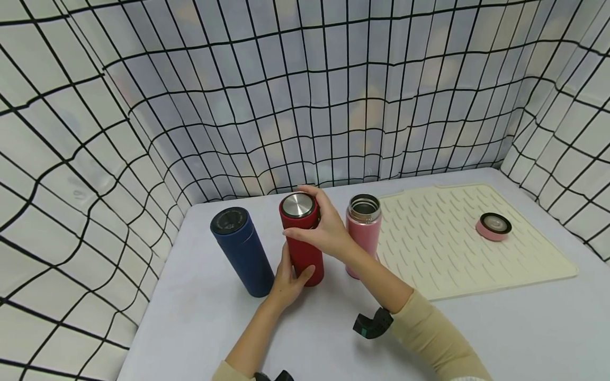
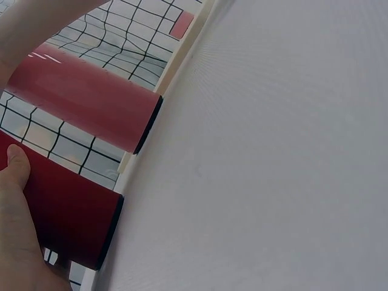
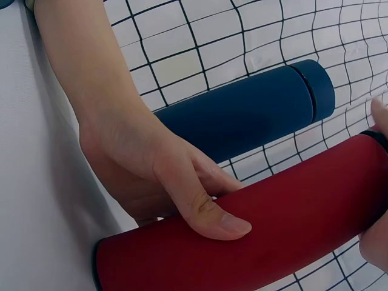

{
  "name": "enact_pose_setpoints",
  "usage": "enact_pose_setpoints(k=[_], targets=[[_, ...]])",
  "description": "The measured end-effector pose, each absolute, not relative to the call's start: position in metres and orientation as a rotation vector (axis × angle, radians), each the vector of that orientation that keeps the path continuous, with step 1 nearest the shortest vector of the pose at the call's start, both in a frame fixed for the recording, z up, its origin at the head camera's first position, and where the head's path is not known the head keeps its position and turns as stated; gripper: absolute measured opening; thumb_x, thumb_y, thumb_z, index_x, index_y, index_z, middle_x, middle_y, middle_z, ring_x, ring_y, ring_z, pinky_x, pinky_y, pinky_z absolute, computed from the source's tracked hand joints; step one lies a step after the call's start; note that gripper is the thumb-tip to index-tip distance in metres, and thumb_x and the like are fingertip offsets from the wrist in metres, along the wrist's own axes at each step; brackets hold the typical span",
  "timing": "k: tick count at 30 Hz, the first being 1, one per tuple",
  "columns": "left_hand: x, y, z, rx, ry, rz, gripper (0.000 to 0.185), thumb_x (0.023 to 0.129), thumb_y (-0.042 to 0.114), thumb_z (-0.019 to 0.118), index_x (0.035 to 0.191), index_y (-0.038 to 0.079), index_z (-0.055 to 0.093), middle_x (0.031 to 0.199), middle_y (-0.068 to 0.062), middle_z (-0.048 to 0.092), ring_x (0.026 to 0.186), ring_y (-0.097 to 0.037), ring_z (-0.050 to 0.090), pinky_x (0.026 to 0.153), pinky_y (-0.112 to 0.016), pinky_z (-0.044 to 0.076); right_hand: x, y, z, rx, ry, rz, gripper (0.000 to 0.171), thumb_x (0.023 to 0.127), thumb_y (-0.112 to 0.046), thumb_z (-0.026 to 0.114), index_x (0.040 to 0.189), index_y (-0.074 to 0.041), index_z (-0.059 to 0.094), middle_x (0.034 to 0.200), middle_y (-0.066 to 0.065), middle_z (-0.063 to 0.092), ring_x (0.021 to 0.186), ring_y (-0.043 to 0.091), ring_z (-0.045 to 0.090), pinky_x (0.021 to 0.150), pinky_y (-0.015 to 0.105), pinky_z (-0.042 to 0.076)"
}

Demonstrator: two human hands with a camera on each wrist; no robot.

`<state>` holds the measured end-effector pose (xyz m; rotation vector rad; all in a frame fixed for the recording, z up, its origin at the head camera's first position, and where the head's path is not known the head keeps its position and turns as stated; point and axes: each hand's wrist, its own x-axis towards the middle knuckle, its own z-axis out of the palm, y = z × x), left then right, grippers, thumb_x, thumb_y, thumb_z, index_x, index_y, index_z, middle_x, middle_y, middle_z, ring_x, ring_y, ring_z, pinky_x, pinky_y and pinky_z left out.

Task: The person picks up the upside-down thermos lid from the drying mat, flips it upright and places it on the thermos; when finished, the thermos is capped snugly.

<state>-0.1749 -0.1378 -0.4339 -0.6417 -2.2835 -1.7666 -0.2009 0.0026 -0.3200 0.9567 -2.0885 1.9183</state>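
Note:
A red thermos flask (image 1: 305, 259) stands upright on the white table. Its lid (image 1: 298, 205) has a shiny steel top and is on the flask. Low on the body, my left hand (image 1: 287, 286) grips the flask, thumb across the front, as the right wrist view also shows. Up at the rim, my right hand (image 1: 328, 228) holds round the lid, thumb in front and fingers behind. To the left stands a closed blue flask (image 1: 245, 259). On the right, close to my right forearm, is a pink flask (image 1: 364, 233) with its mouth uncovered.
A cream ridged mat (image 1: 429, 248) covers the table's right side. On it lies a pink lid (image 1: 493, 227) with a dark rim. Black netting (image 1: 333, 106) hangs in front of pale walls behind and at both sides of the table (image 1: 190, 317).

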Motion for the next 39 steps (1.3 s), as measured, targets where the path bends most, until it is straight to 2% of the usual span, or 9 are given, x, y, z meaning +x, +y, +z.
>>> enact_pose_setpoints(k=[5,8,14,18,21,24,29,33,39], targets=[[-0.175,-0.137,-0.435,-0.637,-2.28,-1.767,0.072,0.084,-0.001,0.058,0.14,0.001,0.013,0.126,-0.021,0.045,0.116,-0.033,0.044,0.096,-0.05,0.037,-0.213,0.006,-0.337,1.059,-2.023,2.11,0.067,0.088,0.0,0.051,0.145,-0.008,0.017,0.135,0.017,0.037,0.119,0.028,0.043,0.095,0.039,0.042],[-0.176,-0.137,-0.435,-0.636,-2.282,-1.755,0.072,0.084,-0.001,0.058,0.14,0.001,0.013,0.125,-0.021,0.045,0.116,-0.033,0.045,0.096,-0.05,0.037,-0.221,0.007,-0.346,1.108,-1.972,2.195,0.065,0.091,-0.001,0.046,0.147,-0.015,0.015,0.138,0.014,0.034,0.122,0.025,0.039,0.098,0.04,0.038],[-0.175,-0.138,-0.434,-0.619,-2.299,-1.768,0.073,0.085,-0.001,0.058,0.141,0.002,0.012,0.126,-0.021,0.045,0.117,-0.033,0.043,0.097,-0.05,0.036,-0.224,0.005,-0.346,1.008,-2.025,2.012,0.067,0.083,-0.011,0.065,0.14,-0.014,0.03,0.128,0.007,0.044,0.114,0.02,0.045,0.094,0.039,0.041],[-0.175,-0.139,-0.434,-0.613,-2.305,-1.787,0.072,0.085,0.0,0.058,0.14,0.001,0.011,0.128,-0.021,0.042,0.119,-0.034,0.041,0.099,-0.05,0.035,-0.213,0.001,-0.331,0.871,-2.095,1.937,0.067,0.076,-0.006,0.072,0.133,-0.004,0.036,0.124,0.011,0.046,0.11,0.023,0.047,0.088,0.038,0.046],[-0.175,-0.139,-0.434,-0.615,-2.305,-1.792,0.072,0.086,0.001,0.058,0.14,0.001,0.011,0.129,-0.021,0.042,0.12,-0.034,0.04,0.099,-0.05,0.034,-0.211,-0.002,-0.329,0.845,-2.115,1.994,0.07,0.075,-0.003,0.072,0.135,-0.004,0.035,0.126,0.014,0.045,0.111,0.024,0.047,0.087,0.036,0.047],[-0.175,-0.139,-0.434,-0.609,-2.308,-1.791,0.073,0.085,0.002,0.059,0.14,0.002,0.012,0.129,-0.02,0.042,0.119,-0.033,0.041,0.099,-0.049,0.035,-0.22,0.0,-0.341,0.917,-2.08,2.108,0.072,0.08,-0.004,0.067,0.141,-0.013,0.031,0.13,0.012,0.043,0.113,0.024,0.047,0.09,0.037,0.046],[-0.175,-0.138,-0.433,-0.604,-2.304,-1.802,0.073,0.085,0.002,0.059,0.141,0.003,0.012,0.128,-0.021,0.043,0.118,-0.033,0.042,0.098,-0.049,0.035,-0.225,0.005,-0.344,1.014,-2.029,2.191,0.062,0.085,-0.007,0.061,0.14,-0.015,0.034,0.125,0.012,0.048,0.111,0.024,0.05,0.09,0.038,0.046],[-0.175,-0.138,-0.434,-0.606,-2.307,-1.813,0.072,0.085,0.002,0.059,0.14,0.002,0.012,0.128,-0.021,0.042,0.119,-0.033,0.041,0.099,-0.049,0.035,-0.225,0.002,-0.344,0.957,-2.018,2.17,0.061,0.079,-0.006,0.07,0.132,-0.012,0.039,0.119,0.009,0.05,0.107,0.023,0.052,0.087,0.037,0.048],[-0.176,-0.138,-0.434,-0.6,-2.313,-1.81,0.069,0.086,0.002,0.059,0.139,0.003,0.015,0.13,-0.019,0.042,0.121,-0.031,0.04,0.1,-0.047,0.034,-0.222,-0.007,-0.342,0.816,-2.057,2.042,0.068,0.073,-0.015,0.078,0.127,-0.01,0.037,0.118,0.006,0.05,0.106,0.021,0.051,0.084,0.034,0.049]])
